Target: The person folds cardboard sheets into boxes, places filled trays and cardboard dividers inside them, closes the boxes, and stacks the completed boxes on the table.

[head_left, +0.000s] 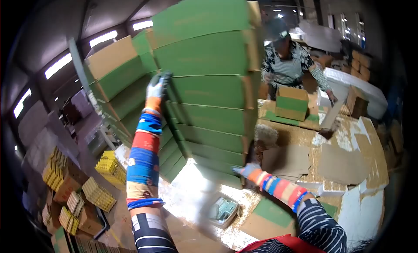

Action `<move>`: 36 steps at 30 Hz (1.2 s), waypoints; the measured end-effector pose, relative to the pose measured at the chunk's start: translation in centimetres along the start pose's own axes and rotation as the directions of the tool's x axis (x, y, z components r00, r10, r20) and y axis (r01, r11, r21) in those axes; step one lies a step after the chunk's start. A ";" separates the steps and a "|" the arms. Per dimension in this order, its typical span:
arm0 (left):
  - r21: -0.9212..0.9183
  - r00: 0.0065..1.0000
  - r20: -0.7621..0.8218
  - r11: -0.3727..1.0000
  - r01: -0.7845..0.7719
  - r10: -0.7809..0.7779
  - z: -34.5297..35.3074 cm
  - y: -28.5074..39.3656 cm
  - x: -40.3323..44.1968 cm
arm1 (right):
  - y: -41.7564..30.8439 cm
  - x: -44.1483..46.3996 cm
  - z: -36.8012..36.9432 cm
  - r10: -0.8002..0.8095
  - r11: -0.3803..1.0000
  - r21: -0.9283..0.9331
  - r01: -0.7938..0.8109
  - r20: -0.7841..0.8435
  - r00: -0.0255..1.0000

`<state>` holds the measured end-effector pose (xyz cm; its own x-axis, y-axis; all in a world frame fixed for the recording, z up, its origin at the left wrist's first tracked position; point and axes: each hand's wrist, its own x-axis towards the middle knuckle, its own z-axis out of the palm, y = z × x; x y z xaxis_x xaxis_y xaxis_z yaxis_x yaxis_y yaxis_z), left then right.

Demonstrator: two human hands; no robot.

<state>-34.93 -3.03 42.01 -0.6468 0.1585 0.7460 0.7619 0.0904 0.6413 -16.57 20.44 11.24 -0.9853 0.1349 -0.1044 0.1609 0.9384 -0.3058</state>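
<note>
A tall stack of green and brown cardboard boxes (204, 57) rises in front of me, leaning slightly. My left hand (159, 85), gloved in grey, reaches up to the stack's left side, against the edge of one box. Low at the stack's right corner is my right hand (249, 170), also gloved, touching the bottom box. How far the fingers of either hand are bent is hard to make out. Behind the left arm stands another stack of green and brown boxes (124, 78).
Across the worktable (283, 137), a person (289, 63) in a cap handles cardboard beside a small green and brown box (291, 104). A grey bin (224, 210) stands below the stack. Egg trays (99, 195) and cartons lie at lower left.
</note>
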 end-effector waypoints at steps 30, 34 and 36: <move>0.593 0.536 0.449 0.687 0.421 -0.715 24.3 5.3 -56.2 | 18.0 -42.0 3.4 -0.048 0.955 -0.279 0.096 0.176 0.983; 0.538 0.658 0.406 0.748 0.389 -0.634 22.4 6.6 -58.5 | 18.2 -45.9 8.9 -0.156 0.959 -0.260 0.111 -0.159 0.975; 0.524 0.699 0.585 0.850 0.061 -0.411 22.5 13.2 -53.9 | 18.8 -47.8 8.8 -0.315 0.936 -0.238 0.259 -0.238 0.919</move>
<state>10.75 11.72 6.21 -0.7454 0.6489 0.1529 0.6256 0.6016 0.4968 34.09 28.86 2.19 -0.9695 -0.0958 0.2256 -0.1183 0.9890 -0.0886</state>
